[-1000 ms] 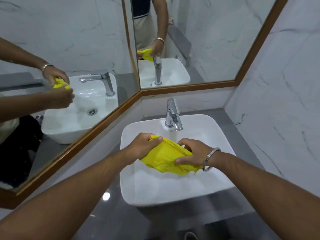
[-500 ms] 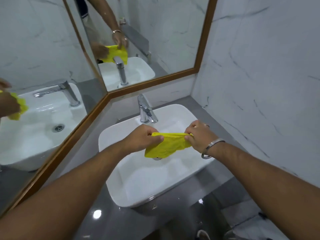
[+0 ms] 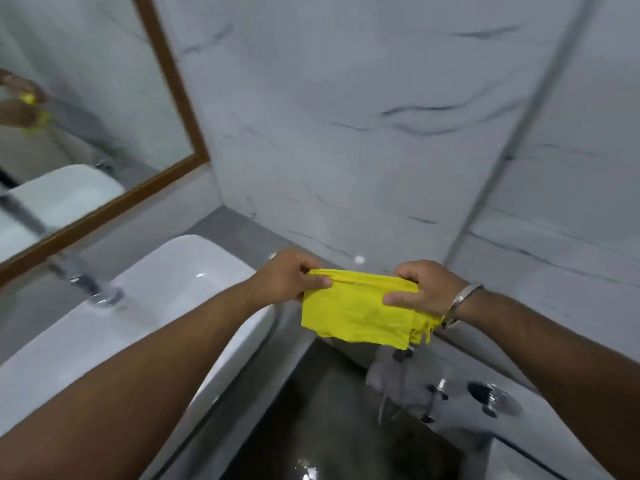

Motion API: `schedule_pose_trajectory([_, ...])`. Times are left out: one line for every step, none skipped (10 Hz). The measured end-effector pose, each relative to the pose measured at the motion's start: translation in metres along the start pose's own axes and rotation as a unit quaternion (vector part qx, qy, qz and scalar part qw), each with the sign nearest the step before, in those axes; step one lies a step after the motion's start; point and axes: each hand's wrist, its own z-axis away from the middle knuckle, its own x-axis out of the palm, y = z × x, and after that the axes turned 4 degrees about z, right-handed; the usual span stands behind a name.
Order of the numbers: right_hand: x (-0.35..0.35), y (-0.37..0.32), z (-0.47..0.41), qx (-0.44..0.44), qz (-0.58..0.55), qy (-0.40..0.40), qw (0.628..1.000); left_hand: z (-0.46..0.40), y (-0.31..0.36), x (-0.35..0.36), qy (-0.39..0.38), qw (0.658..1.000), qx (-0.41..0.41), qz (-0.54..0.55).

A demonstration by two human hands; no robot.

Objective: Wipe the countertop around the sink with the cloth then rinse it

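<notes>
change: cloth [image 3: 360, 311] now off the sink [image 3: 166, 292], over the desk [image 3: 242, 233] corner | hands: left hand [image 3: 289, 277], right hand [image 3: 420, 289] both pinch its top edge | task: likely folded, wiping next

No readable text, label, brand, number or sign anywhere in view.

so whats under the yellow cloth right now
Below the folded yellow cloth, held in the left hand and right hand, lies dark grey countertop; the part directly behind it is hidden.
</notes>
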Motion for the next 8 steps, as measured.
schedule_pose_trajectory([-0.012,0.065,0.047,0.069,-0.013,-0.021,0.997,-0.035,0.022,0.059,-0.049,0.999,-0.012,0.021])
schedule_pose_trajectory([-0.017,0.152,0.097,0.145,-0.091,0.011,0.985,-0.081,0.043,0.137,-0.103,0.994,0.004,0.028])
schedule_pose_trajectory([-0.012,0.2,0.119,0.199,-0.14,0.077,0.967,-0.112,0.052,0.186,-0.107,0.994,0.002,0.03])
schedule_pose_trajectory([0.01,0.258,0.135,0.31,-0.178,0.133,0.924,-0.145,0.054,0.248,-0.131,0.991,-0.026,0.022])
schedule_pose_trajectory([0.03,0.288,0.14,0.377,-0.193,0.13,0.896,-0.168,0.049,0.278,-0.15,0.988,-0.04,0.011])
schedule_pose_trajectory([0.063,0.322,0.137,0.449,-0.221,0.176,0.847,-0.205,0.035,0.311,-0.115,0.992,-0.024,-0.046])
schedule_pose_trajectory([0.079,0.326,0.132,0.488,-0.233,0.259,0.8,-0.22,0.038,0.325,-0.039,0.996,0.003,-0.077])
schedule_pose_trajectory([0.077,0.309,0.135,0.488,-0.158,0.321,0.796,-0.215,0.051,0.325,0.027,0.989,0.008,-0.144])
